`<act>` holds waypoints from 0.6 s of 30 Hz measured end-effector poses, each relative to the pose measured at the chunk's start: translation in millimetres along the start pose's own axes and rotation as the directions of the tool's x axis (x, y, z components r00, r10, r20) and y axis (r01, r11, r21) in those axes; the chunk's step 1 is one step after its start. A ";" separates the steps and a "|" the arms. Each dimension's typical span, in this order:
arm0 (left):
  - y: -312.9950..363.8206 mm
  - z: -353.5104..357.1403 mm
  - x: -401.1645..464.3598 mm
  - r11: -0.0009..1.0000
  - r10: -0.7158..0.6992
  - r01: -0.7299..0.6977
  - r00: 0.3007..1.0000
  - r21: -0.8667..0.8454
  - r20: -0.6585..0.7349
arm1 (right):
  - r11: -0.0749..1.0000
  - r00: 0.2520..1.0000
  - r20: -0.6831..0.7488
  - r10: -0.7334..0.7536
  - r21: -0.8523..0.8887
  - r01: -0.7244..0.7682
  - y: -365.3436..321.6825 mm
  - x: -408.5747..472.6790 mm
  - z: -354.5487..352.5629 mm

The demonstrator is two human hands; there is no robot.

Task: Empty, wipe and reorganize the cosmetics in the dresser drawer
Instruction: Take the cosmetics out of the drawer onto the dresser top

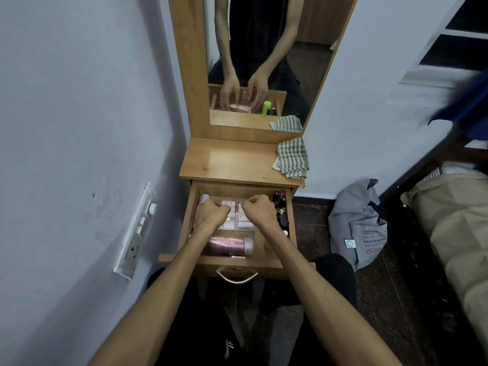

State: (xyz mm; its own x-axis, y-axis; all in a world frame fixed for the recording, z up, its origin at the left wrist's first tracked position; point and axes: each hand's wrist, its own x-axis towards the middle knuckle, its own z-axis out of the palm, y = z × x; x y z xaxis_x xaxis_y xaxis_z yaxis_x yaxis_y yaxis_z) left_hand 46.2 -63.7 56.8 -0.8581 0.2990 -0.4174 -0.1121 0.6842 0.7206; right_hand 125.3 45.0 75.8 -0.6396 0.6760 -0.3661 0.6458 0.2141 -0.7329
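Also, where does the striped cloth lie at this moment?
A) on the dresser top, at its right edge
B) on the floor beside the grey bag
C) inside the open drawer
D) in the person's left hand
A: the striped cloth lies crumpled on the dresser top at its right edge, above the open drawer, while both hands work inside the drawer.

left hand (211,213): fingers curled | right hand (257,210): fingers curled | forearms extended forward
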 end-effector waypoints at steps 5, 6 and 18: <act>-5.5 13.0 21.5 0.993 -0.040 0.036 0.999 0.115 0.028 | 0.993 0.996 0.040 0.078 -0.096 -0.074 3.1 23.8 14.3; -9.7 16.4 27.3 0.991 -0.049 0.045 0.998 0.123 0.029 | 0.991 0.995 0.042 0.092 -0.106 -0.087 6.4 25.8 17.6; -14.7 31.2 45.5 0.990 -0.061 0.060 0.998 0.126 0.005 | 0.966 0.990 0.017 0.143 -0.219 -0.136 15.9 45.7 36.6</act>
State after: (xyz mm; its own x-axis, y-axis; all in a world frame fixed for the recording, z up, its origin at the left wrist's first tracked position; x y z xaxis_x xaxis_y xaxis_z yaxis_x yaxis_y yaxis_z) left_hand 24.4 -39.4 9.9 -0.8471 0.2597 -0.4636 -0.0996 0.7793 0.6187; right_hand 91.0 53.4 26.4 -0.5475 0.6876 -0.4770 0.8024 0.2696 -0.5325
